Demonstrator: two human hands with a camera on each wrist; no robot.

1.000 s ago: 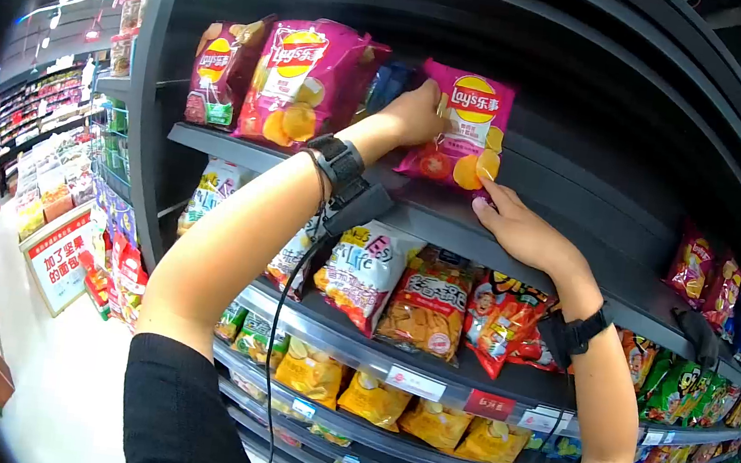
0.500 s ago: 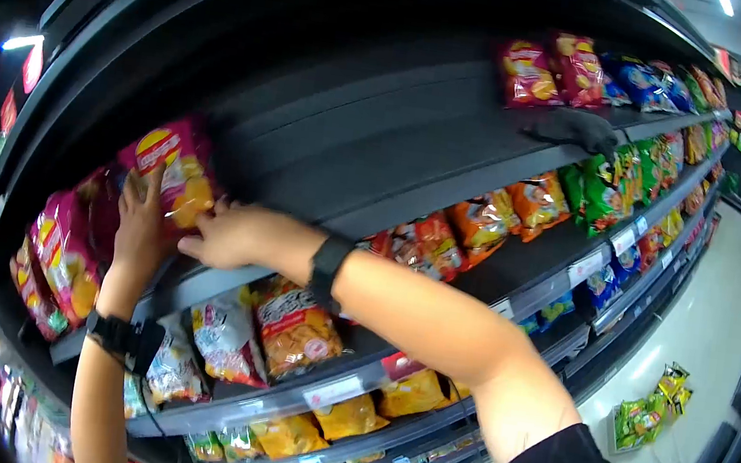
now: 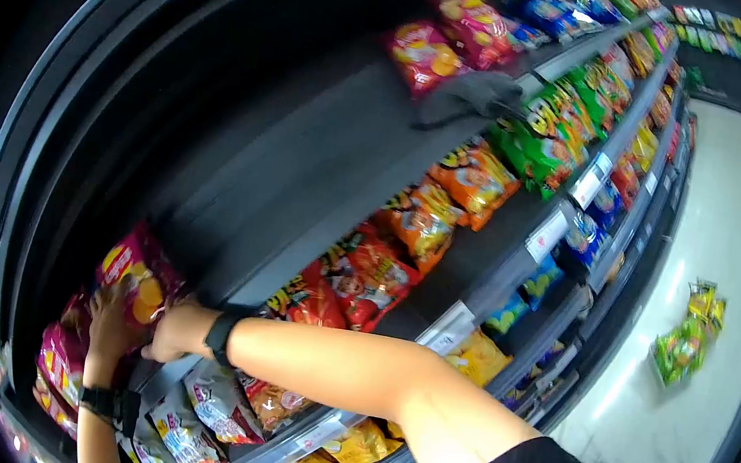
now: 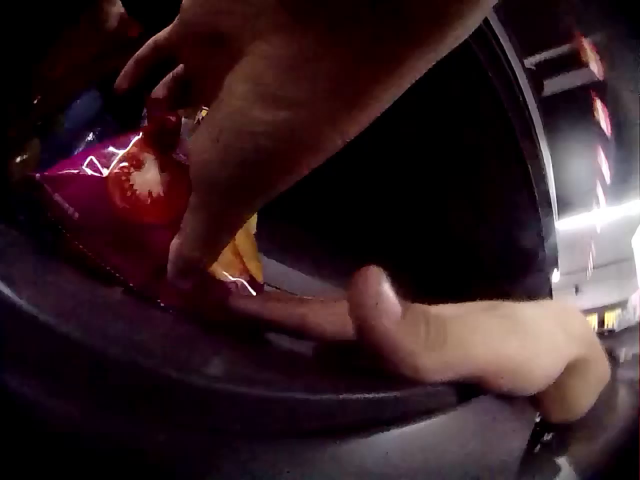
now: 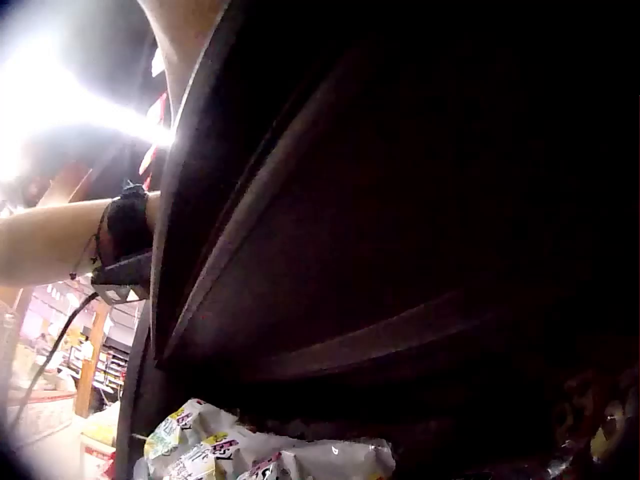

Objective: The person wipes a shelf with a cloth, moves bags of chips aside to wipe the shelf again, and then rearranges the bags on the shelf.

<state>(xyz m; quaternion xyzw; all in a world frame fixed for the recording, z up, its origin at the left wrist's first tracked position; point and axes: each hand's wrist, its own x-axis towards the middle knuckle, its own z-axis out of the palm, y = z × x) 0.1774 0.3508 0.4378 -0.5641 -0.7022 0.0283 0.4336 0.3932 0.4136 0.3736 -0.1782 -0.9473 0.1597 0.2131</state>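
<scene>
A magenta Lay's chip bag (image 3: 133, 269) stands at the lower left of the upper shelf in the head view, beside more magenta bags (image 3: 61, 363). My left hand (image 3: 107, 329) lies over its front with the fingers spread. At the bag's lower right edge is my right hand (image 3: 180, 328), its fingertips against the bag. The left wrist view shows the bag's tomato print (image 4: 148, 188), the left hand (image 4: 270, 100) over it and the right hand (image 4: 440, 335) low along the shelf edge, thumb raised. Neither hand's fingers appear in the right wrist view.
Farther along the upper shelf (image 3: 256, 180) are two magenta bags (image 3: 424, 56) and a dark grey cloth-like item (image 3: 472, 96). Orange bags (image 3: 474, 178) and grey-white bags (image 3: 220, 403) fill the shelf below. Green and yellow packs (image 3: 684, 349) lie on the aisle floor (image 3: 646, 395).
The head view has swung right along the shelves. The left hand moved from the bag's side to its front, and the bag now stands closer to the other magenta bags.
</scene>
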